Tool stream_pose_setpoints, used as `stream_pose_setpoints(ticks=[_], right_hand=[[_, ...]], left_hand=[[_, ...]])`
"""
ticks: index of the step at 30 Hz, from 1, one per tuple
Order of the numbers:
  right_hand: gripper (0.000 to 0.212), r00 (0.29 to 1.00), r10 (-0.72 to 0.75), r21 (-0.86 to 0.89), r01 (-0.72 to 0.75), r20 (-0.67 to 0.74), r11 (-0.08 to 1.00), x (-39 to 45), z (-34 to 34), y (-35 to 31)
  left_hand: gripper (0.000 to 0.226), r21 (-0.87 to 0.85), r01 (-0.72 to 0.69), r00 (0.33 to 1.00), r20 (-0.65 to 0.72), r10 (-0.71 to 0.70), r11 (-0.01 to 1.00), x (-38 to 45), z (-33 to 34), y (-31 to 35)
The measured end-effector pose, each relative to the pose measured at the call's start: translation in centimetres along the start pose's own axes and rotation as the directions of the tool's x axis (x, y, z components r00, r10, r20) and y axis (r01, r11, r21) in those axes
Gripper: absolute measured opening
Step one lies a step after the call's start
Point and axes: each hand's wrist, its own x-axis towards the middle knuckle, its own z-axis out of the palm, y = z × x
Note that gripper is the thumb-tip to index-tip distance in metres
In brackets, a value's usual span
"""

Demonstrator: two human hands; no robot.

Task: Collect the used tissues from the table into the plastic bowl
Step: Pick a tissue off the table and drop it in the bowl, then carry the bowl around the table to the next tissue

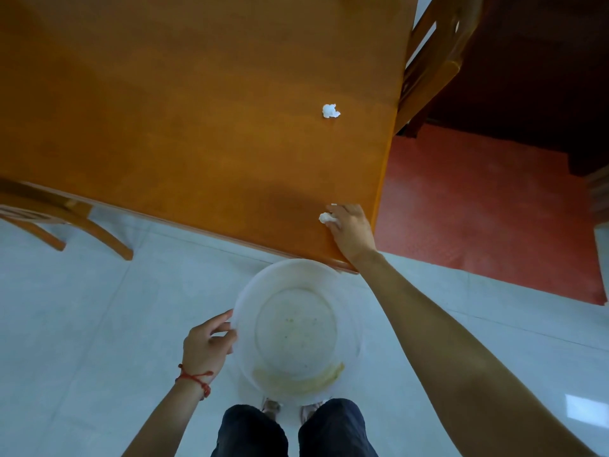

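— Tissues: where are they?

— Two crumpled white wads on the orange wooden table point(164, 110). The near tissue point(327, 218) lies close to the table's near-right corner, with the right hand point(351, 230) on it. The far tissue point(330, 111) sits alone farther up the tabletop, well apart from the first.

— Which way do they point?

— Hard to say; both are lumpy balls with no clear long axis. The far one has a small tuft sticking out to the right.

— Is the right hand gripping?

— Its fingers are curled together around the near wad, which pokes out at the fingertips, to the left. Whether it is lifted off the wood, I cannot tell.

— And the bowl?

— The plastic bowl point(250, 311), translucent white and round, is held level below the table edge, mouth up, over the pale tiled floor point(82, 324). The left hand point(206, 344) pinches its left rim, thumb above. Yellowish residue smears the bottom.
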Motion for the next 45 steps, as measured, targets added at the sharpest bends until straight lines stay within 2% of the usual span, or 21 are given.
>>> stream_pose_setpoints(ticks=[4,7,10,13,15,18,21,23,26,28,31,39,45], right_hand=[[0.025,0.990,0.134,0.254,-0.120,-0.036,0.960,-1.7,-0.6,-1.2],[0.029,0.992,0.124,0.344,-0.108,-0.022,0.933,-5.2,-0.4,-2.8],[0.028,0.998,0.056,0.338,-0.057,0.012,0.939,-9.6,0.9,-3.6],[0.049,0.962,0.071,0.224,-0.133,0.264,0.965,-13.3,2.5,-3.7],[0.059,0.934,0.095,0.109,-0.140,0.346,0.984,-15.1,3.2,-3.2],[0.056,0.962,0.121,0.071,-0.142,0.245,0.987,-17.2,2.7,-2.5],[0.047,0.987,0.159,0.042,-0.160,0.032,0.986,-19.4,1.4,-1.8],[0.043,0.971,0.219,0.017,-0.218,-0.097,0.976,-21.1,0.6,-1.1],[0.046,0.900,0.405,0.084,-0.396,-0.164,0.914,-24.2,0.0,-0.1],[0.048,0.829,0.546,0.221,-0.514,-0.121,0.829,-26.4,-0.1,0.4],[0.043,0.737,0.671,0.371,-0.602,-0.084,0.707,-29.1,-0.3,0.6],[0.027,0.521,0.835,0.549,-0.652,-0.176,0.522,-35.1,-2.5,2.1],[0.024,0.419,0.878,0.614,-0.638,-0.229,0.465,-39.0,-5.8,5.4]], left_hand=[[0.034,0.013,0.004,1.000,-0.007,-0.004,1.000,-0.1,0.1,0.0],[0.035,0.001,-0.001,1.000,-0.011,0.001,1.000,-0.3,0.1,0.1],[0.035,-0.024,-0.003,1.000,-0.008,0.003,1.000,-0.4,0.1,0.0],[0.034,-0.082,0.000,1.000,0.010,0.001,0.997,-0.4,0.0,-0.5],[0.035,-0.099,-0.008,0.999,0.042,0.012,0.995,-0.4,-0.1,-0.8],[0.035,-0.091,-0.028,0.997,0.075,0.035,0.995,-0.5,-0.2,-1.1],[0.034,-0.079,-0.044,0.993,0.102,0.052,0.996,-0.6,-0.4,-1.2],[0.035,-0.071,-0.045,0.990,0.130,0.054,0.996,-0.7,-0.4,-1.2],[0.036,-0.060,-0.077,0.981,0.172,0.087,0.995,-0.9,-0.2,-0.9],[0.035,-0.042,-0.121,0.969,0.213,0.127,0.992,-1.2,0.1,-0.6],[0.035,0.007,-0.186,0.944,0.277,0.177,0.982,-1.5,1.1,0.0],[0.033,0.111,-0.357,0.845,0.461,0.270,0.928,-3.5,6.2,2.6],[0.037,0.110,-0.438,0.768,0.561,0.308,0.892,-6.2,12.1,5.4]])
